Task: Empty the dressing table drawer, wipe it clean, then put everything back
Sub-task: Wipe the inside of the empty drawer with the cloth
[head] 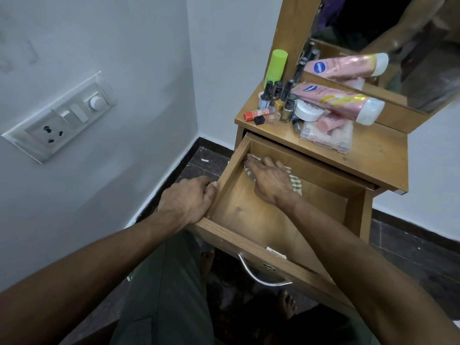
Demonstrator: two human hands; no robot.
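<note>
The drawer (286,215) stands pulled out toward me, its handle (258,275) nearest. Inside lies only a checked cloth (296,183) at the back left, under my right hand (268,180), fingers flat and pressing. My left hand (189,200) grips the drawer's left wall. Bottles (276,100) crowd the worktop (378,150).

My forearms were bare, no sleeves in view. My left hand (185,201) and right hand (271,181) wore no rings. Wore dark green garment (161,282) over legs. Feet (287,303) were bare.
</note>
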